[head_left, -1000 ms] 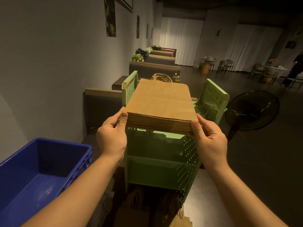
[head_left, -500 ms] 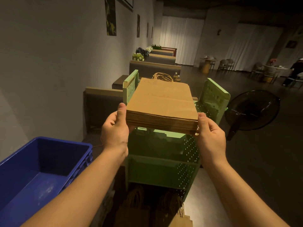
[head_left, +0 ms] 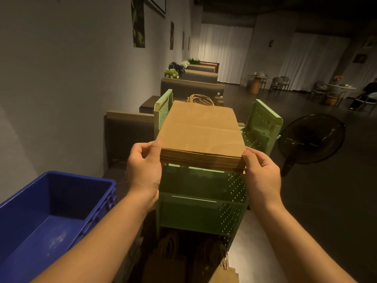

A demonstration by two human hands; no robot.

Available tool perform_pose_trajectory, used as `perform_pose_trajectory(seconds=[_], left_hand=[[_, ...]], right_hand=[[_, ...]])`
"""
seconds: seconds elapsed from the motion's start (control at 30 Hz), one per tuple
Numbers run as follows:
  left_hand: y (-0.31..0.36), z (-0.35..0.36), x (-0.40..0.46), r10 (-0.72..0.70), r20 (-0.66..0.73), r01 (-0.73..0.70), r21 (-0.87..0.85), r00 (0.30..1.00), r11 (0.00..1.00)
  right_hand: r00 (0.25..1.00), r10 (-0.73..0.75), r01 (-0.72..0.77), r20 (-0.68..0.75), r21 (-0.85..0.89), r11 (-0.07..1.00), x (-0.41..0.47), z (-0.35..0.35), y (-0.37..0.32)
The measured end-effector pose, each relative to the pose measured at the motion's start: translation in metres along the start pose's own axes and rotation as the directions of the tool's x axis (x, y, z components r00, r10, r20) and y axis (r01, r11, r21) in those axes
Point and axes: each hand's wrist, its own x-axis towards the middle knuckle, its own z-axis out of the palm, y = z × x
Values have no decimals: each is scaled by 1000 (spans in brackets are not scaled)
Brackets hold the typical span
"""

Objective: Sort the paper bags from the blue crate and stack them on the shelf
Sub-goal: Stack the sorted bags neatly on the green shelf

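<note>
Bags (head_left: 201, 131) are running lengthwise away over the shelf (head_left: 263, 123) top, left hand (head_left: 143, 162) and right hand (head_left: 262, 170) pinching the near corners.

Stack of flat brown paper bags (head_left: 201, 131) in my view, lying level over top of green shelf (head_left: 204, 203), twisted paper handles at far end. Near corners pinched: my left hand (head_left: 143, 166) on left corner, my right hand (head_left: 262, 172) on right. Shelf pale green, perforated side panels, lower tiers dim. More handled paper bags (head_left: 169, 260) upright at its foot. Blue crate (head_left: 51, 219) at lower left, open-topped, no bags visible inside.
</note>
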Motion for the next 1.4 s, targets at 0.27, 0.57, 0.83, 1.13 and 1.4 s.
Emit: perform_pose_trajectory(seconds=[0.27,0.57,0.83,1.13,1.4], left_hand=[[7,7,-6,140,120,-141,-2,983,990],[3,14,-6,134,149,-140,31,980,990],[-2,6,-9,88,140,-87,-19,986,996],[-13,-8,-21,108,188,-113,17,976,993],[-26,-14,-17,55,90,-66,118,994,991]], right_hand=[[998,-67,67,-12,-25,997,15,9,-10],[988,91,-102,123,83,991,23,17,-13],[999,18,-20,37,64,998,5,9,0],[998,-46,48,41,-47,998,-14,11,17],[964,-237,264,119,-355,897,-23,4,29]])
